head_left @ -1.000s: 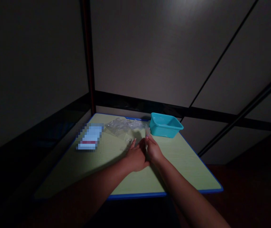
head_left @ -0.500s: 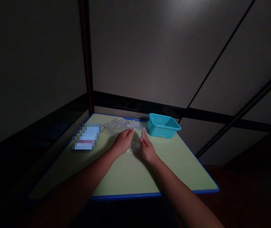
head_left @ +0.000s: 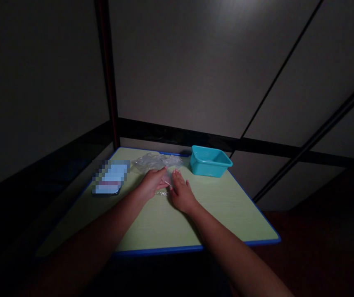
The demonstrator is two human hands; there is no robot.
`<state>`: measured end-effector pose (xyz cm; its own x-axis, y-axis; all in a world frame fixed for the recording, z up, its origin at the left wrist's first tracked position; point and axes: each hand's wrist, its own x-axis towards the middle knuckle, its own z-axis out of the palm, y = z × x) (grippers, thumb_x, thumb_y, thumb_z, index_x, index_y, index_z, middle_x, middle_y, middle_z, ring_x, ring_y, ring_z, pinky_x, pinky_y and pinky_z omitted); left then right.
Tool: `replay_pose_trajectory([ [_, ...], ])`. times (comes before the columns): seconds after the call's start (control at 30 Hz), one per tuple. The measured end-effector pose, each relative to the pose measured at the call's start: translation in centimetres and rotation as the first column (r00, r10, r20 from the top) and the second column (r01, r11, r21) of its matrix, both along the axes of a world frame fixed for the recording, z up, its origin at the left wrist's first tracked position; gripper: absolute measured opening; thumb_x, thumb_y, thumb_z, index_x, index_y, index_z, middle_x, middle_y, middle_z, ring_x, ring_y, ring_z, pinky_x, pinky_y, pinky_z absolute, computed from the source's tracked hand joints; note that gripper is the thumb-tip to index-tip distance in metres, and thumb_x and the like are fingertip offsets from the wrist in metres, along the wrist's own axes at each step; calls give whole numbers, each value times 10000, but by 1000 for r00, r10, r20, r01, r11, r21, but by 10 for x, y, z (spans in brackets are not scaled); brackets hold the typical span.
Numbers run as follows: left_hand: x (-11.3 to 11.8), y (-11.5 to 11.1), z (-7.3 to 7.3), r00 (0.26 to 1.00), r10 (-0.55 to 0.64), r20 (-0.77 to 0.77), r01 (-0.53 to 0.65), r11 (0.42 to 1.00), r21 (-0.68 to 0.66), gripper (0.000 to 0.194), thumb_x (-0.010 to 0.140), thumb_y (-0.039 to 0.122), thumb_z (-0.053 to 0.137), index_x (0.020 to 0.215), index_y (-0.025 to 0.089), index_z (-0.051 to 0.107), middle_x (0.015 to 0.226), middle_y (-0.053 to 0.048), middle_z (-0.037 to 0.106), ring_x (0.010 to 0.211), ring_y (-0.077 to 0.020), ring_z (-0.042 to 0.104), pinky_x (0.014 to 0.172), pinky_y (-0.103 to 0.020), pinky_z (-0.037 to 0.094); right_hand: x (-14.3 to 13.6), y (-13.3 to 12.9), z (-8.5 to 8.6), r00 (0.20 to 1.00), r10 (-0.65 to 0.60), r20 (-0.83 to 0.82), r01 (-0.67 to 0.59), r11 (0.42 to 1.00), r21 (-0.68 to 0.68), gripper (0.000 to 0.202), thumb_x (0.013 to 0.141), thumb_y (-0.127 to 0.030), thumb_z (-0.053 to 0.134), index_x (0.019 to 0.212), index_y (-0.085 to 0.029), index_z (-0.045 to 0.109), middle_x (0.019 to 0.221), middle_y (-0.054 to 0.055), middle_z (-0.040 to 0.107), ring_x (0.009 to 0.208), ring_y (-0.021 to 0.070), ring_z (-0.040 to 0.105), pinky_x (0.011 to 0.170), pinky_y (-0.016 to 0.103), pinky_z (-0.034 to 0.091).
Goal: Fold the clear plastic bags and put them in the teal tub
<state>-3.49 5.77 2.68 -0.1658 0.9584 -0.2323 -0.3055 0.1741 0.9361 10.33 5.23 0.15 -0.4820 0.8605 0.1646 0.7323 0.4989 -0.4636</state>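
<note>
Over the middle of the table, my left hand (head_left: 153, 182) has its thumb and fingers closed about a small piece of clear plastic (head_left: 167, 179), whose exact kind I cannot make out. My right hand (head_left: 183, 195) lies palm down just to the right, fingers stretched out, its fingertips by the edge of that plastic. Below my left fingers, more crinkled clear film (head_left: 162, 193) rests on the tabletop, partly hidden. Behind both hands spreads a crumpled clear plastic bag (head_left: 150, 161).
A turquoise plastic basket (head_left: 209, 167) stands at the back right. To the left lies a phone-like flat object (head_left: 111, 177), blurred out. The pale green table (head_left: 164, 231) has a blue edge, with panelled walls (head_left: 177, 74) behind and at the left.
My hands have come closer together and shifted slightly left. The right hand has turned from upright to palm down, fingers stretched. The small plastic piece now shows at my left fingers.
</note>
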Motion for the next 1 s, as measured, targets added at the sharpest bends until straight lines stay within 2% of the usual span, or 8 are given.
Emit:
replay_pose_trajectory([
  [0.1, -2, 2, -4, 996, -20, -81, 21, 1000, 10, 245, 732, 336, 665, 641, 130, 569, 585, -26, 622, 571, -142, 621, 630, -276, 529, 1, -2, 0, 1000, 20, 22, -20, 1000, 8, 730, 834, -269, 452, 1464, -183, 91, 1524, 109, 84, 1399, 224, 63, 1075, 557, 102],
  [0.23, -6, 1, -4, 988, -29, -150, 30, 1000, 8, 196, 697, 271, 679, 613, 125, 577, 596, -38, 634, 577, -152, 626, 594, -259, 519, 5, -1, 1, 1000, -5, 24, 5, 1000, 6, 778, 807, -337, 504, 1460, -166, 118, 1519, 130, 103, 1396, 241, 87, 1075, 557, 96],
  [0.4, -9, -3, 0, 973, -72, -217, 73, 997, -3, 199, 681, 285, 685, 627, 127, 577, 603, -38, 635, 556, -150, 623, 553, -247, 509, 15, 1, 1, 996, -46, 76, 52, 996, -76, 817, 811, -420, 503, 1463, -149, 93, 1519, 139, 70, 1398, 242, 58, 1072, 551, 111],
  [0.5, -10, -3, 1, 944, -107, -311, 107, 994, -16, 234, 690, 327, 678, 617, 132, 570, 529, -17, 594, 457, -127, 576, 475, -225, 467, 17, -1, 0, 994, -23, 105, 33, 995, -98, 820, 834, -493, 452, 1464, -137, 64, 1520, 132, 44, 1400, 239, 44, 1074, 553, 98],
  [0.7, -16, -3, 3, 798, -179, -575, 196, 980, -33, 293, 757, 287, 582, 506, 151, 519, 390, 15, 488, 310, -96, 434, 351, -193, 314, 16, -5, 0, 989, 8, 151, 3, 997, -71, 822, 838, -546, 424, 1464, -145, 74, 1518, 126, 38, 1399, 243, 47, 1078, 552, 54],
  [0.87, -21, -3, 4, 640, -198, -742, 236, 970, -56, 280, 763, 234, 552, 496, 158, 512, 406, 21, 492, 335, -97, 428, 381, -203, 312, 15, -6, 0, 983, 29, 181, -19, 998, -56, 887, 804, -664, 385, 1466, -163, 72, 1518, 114, 36, 1399, 257, 40, 1076, 553, 14],
  [1.0, -23, -3, 5, 522, -236, -820, 265, 958, -107, 296, 790, 240, 525, 506, 159, 503, 430, 18, 497, 378, -103, 442, 421, -213, 318, 14, -7, 0, 976, 24, 218, -12, 998, -57, 900, 805, -696, 326, 1465, -145, 59, 1518, 108, 29, 1401, 242, 23, 1079, 544, 2],
])
